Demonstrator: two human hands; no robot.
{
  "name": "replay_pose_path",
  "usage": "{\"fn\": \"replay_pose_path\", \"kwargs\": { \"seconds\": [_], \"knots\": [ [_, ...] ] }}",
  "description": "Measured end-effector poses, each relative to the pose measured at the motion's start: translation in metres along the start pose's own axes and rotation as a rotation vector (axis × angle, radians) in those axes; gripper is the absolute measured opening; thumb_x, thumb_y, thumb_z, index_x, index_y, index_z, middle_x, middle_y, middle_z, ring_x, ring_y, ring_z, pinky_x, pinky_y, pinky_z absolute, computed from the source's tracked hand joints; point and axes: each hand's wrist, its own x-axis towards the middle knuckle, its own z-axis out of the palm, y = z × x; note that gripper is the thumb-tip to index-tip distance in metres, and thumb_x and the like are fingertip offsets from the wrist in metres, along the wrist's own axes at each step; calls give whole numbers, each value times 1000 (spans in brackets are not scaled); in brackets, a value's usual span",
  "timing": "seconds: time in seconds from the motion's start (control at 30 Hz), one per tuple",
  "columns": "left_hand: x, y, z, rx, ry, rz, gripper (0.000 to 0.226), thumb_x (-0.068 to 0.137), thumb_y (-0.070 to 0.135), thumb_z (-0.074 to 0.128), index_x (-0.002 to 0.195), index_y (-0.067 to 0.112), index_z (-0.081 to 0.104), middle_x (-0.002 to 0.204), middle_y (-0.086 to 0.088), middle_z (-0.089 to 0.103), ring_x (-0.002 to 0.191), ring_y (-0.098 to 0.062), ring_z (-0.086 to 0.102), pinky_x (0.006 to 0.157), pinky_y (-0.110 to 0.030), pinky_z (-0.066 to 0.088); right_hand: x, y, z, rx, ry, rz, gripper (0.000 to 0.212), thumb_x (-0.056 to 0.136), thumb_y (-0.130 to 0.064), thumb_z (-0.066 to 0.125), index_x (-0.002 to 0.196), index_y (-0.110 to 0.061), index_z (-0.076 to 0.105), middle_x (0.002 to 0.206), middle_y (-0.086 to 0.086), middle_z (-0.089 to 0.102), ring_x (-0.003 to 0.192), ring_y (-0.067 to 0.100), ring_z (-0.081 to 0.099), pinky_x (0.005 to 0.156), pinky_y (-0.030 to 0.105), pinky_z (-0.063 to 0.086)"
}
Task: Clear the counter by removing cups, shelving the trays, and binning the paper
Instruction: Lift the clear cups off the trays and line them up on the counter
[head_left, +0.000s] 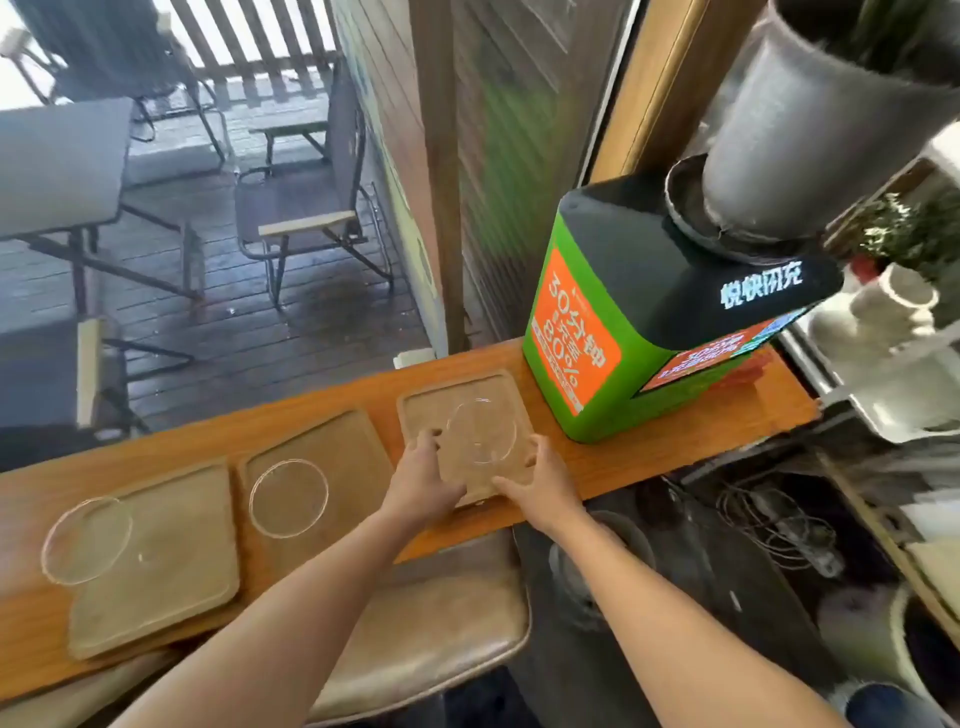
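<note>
Three tan trays lie in a row on the wooden counter (649, 457). Each carries a clear glass cup seen from above. My left hand (423, 480) grips the near left edge of the right tray (421, 410). My right hand (540, 480) grips that tray's near right edge. The right cup (480, 431) stands on that tray between my hands. The middle tray (353, 457) holds the middle cup (288, 498). The left tray (176, 561) overhangs the counter's near edge, and the left cup (85, 540) sits at its left side. No paper is visible.
A green and black charging station (623, 332) stands on the counter just right of the right tray, with a grey pot (810, 135) above it. A tan stool seat (441, 618) sits below the counter. Shelves with white crockery (893, 322) and cables are at the right.
</note>
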Motion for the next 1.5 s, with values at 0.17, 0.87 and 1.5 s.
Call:
{"fn": "replay_pose_path", "kwargs": {
  "seconds": [0.17, 0.87, 1.5],
  "knots": [
    [19, -4, 4, -198, -72, 50, 90, 72, 18, 83, 145, 30, 32, 143, 4, 46, 109, -23, 64, 92, -38, 55, 21, 0, 1, 102, -114, -75, 99, 74, -36, 85, 152, -30, 25, 141, -6, 45, 128, 16, 49, 104, 38, 47],
    [-25, 44, -154, -356, 80, 355, 66, 79, 32, 80, 132, 39, 41, 117, 17, 57, 80, -13, 69, 63, -21, 57, -8, -169, -28, 110, -115, -472, 69, 74, -46, 84, 130, -40, 45, 115, -13, 66, 92, 6, 70, 81, 25, 60],
    [-108, -90, -268, -309, 481, 216, 69, 80, 36, 79, 138, 27, 44, 122, 6, 57, 97, -14, 62, 83, -29, 56, -55, -296, 109, -84, -333, -804, 67, 77, -52, 78, 132, -39, 43, 111, -27, 55, 96, 2, 63, 71, 12, 47]
  ]
}}
